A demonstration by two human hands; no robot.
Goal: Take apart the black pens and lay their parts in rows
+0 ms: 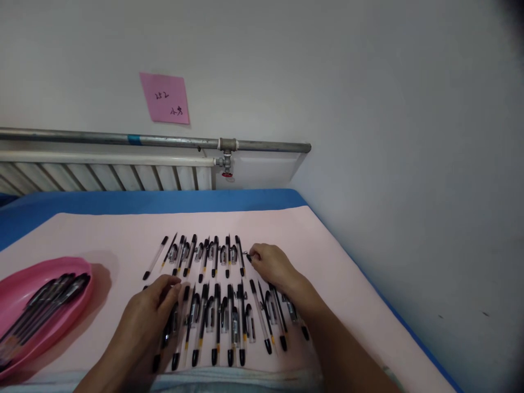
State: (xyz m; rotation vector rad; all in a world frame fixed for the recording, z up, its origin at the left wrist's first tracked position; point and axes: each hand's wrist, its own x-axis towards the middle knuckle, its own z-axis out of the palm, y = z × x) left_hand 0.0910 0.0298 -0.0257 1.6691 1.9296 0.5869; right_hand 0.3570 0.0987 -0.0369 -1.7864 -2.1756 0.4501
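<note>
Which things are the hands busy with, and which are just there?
Part of the work, it seems:
- pen barrels and caps, laid in rows
- pens in the pink bowl

Just around:
- pink note on the wall
- radiator
- metal pipe
- red valve handle

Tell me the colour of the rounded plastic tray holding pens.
The rounded plastic tray is pink, seen best in the head view.

The operator's left hand point(158, 300) and right hand point(272, 262) are bare, as are the left forearm point(118, 349) and right forearm point(335, 338). Both forearms taper toward the wrist. A pale blue fabric band point(213, 379), apparently clothing, spans the lower edge; its weave is too blurred to specify.
</note>
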